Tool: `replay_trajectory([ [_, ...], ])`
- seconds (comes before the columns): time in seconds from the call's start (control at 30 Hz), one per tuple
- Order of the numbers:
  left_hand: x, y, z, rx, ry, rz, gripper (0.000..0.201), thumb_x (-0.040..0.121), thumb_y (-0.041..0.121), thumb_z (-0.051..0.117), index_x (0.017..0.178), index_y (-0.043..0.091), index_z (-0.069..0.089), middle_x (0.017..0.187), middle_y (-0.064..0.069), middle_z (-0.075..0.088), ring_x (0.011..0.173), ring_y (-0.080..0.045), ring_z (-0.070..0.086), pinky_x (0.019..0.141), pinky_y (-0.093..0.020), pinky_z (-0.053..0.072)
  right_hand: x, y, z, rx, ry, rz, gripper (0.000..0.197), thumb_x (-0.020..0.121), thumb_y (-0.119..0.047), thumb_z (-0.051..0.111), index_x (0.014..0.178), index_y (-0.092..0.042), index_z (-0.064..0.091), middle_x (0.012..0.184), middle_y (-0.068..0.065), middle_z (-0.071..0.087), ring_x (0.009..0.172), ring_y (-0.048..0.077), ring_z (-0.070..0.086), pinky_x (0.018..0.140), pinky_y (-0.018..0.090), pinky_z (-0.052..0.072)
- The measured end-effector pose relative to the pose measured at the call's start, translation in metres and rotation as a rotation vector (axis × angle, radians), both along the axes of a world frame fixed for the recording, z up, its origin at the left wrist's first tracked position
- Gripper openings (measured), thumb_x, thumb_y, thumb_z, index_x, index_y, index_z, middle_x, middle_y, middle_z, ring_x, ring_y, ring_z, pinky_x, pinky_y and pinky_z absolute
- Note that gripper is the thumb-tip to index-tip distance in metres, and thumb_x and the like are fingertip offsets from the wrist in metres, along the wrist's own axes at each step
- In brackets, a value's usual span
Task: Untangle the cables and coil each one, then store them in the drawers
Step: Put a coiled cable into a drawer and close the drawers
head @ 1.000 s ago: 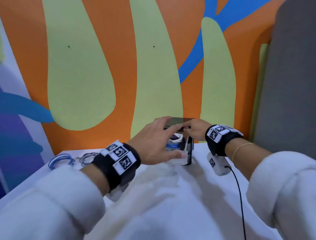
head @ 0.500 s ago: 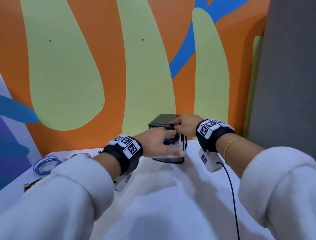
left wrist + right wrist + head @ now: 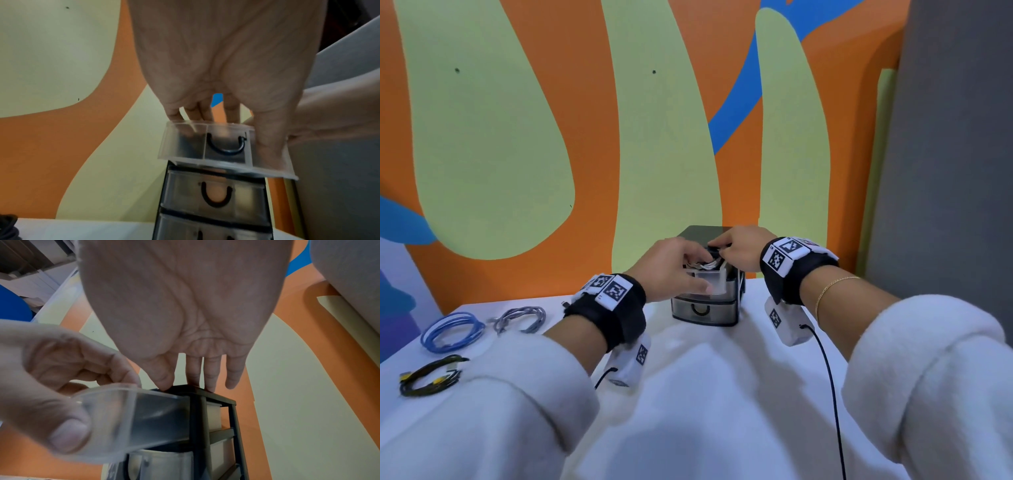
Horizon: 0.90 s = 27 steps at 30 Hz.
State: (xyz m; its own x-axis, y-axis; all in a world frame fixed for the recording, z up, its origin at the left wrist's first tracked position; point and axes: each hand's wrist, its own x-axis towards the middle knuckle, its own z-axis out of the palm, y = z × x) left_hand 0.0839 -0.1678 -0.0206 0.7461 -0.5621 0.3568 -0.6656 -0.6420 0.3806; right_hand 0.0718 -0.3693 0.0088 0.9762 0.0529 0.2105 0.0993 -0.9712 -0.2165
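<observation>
- Drawer unit [image 3: 707, 310]: small, black frame, clear drawers, standing upright on the tabletop [image 3: 722, 394] near the painted wall [image 3: 585, 137].
- Top drawer [image 3: 710, 279]: pulled partly out toward the person. A white cable [image 3: 705, 264] lies coiled inside it.
- Lower drawers [image 3: 216, 194]: pushed in; each front carries a black U-shaped handle.
- Left hand [image 3: 674, 270]: grip closed on the top drawer. The thumb lies along the drawer's front right corner and the fingers [image 3: 193, 112] reach over the front rim into the drawer.
- Right hand [image 3: 741, 251]: grip released, holding nothing. The straight fingertips [image 3: 209, 382] press down on the front edge of the unit's black top, directly above the open drawer.
- Blue cable [image 3: 450, 330]: coiled, lying on the tabletop at far left, well apart from the unit.
- Grey cable [image 3: 520, 318]: coiled, just beside the blue cable, on the side nearer the unit.
- Black cable [image 3: 429, 375]: loosely coiled, with yellow ends, lying nearer the person than the blue cable.
- Wrist bands [image 3: 609, 305]: black, with printed square markers, one on each wrist. A thin black lead [image 3: 825, 377] runs from the right wrist unit across the tabletop.
- Sleeves [image 3: 928, 377]: white and fleecy, covering both forearms.
</observation>
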Motion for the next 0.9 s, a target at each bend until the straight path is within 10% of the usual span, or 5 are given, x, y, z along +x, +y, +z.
replay_trajectory([
  [0.3,0.005,-0.044,-0.019,0.032,-0.248,0.437,0.06,0.081,0.055,0.084,0.114,0.02,0.049,0.116,-0.006,0.055,0.105,-0.032,0.055,0.087,-0.047,0.052,-0.001,-0.004,-0.003,0.021,-0.019,-0.004,0.049,0.1,-0.02,0.048,0.142,-0.041,0.063,0.147,-0.006,0.062,0.11,0.024,0.064,0.076,0.027,0.046],
  [0.53,-0.015,-0.037,-0.034,0.338,-0.195,0.304,0.029,0.094,0.031,0.061,0.072,0.019,0.047,0.074,-0.001,0.052,0.074,-0.034,0.054,0.061,-0.035,0.038,-0.003,-0.005,-0.003,0.047,-0.038,0.008,0.047,0.103,-0.018,0.047,0.142,-0.038,0.064,0.147,-0.007,0.062,0.112,0.023,0.061,0.064,0.02,0.039],
  [0.6,-0.018,-0.03,-0.046,0.427,-0.116,0.267,0.005,0.091,0.022,0.058,0.089,0.017,0.057,0.084,-0.003,0.059,0.078,-0.034,0.057,0.065,-0.034,0.042,-0.003,-0.006,-0.004,0.064,-0.042,0.011,0.048,0.102,-0.018,0.047,0.142,-0.038,0.064,0.149,-0.007,0.061,0.117,0.024,0.062,0.064,0.021,0.038],
  [0.77,-0.025,-0.013,-0.052,0.455,-0.061,0.225,0.048,0.089,0.013,0.053,0.135,0.028,0.053,0.117,-0.007,0.068,0.092,-0.035,0.059,0.073,-0.037,0.047,-0.007,-0.007,-0.004,0.067,-0.037,0.011,0.047,0.103,-0.02,0.045,0.143,-0.039,0.063,0.152,-0.006,0.058,0.117,0.024,0.061,0.075,0.022,0.039],
  [0.9,-0.044,0.004,-0.04,0.414,-0.03,0.201,0.047,0.095,0.017,0.054,0.139,0.032,0.055,0.106,-0.005,0.065,0.095,-0.033,0.063,0.068,-0.035,0.042,-0.006,-0.003,-0.004,0.051,-0.033,0.007,0.048,0.103,-0.018,0.044,0.142,-0.038,0.063,0.152,-0.006,0.058,0.117,0.024,0.062,0.078,0.023,0.04],
])
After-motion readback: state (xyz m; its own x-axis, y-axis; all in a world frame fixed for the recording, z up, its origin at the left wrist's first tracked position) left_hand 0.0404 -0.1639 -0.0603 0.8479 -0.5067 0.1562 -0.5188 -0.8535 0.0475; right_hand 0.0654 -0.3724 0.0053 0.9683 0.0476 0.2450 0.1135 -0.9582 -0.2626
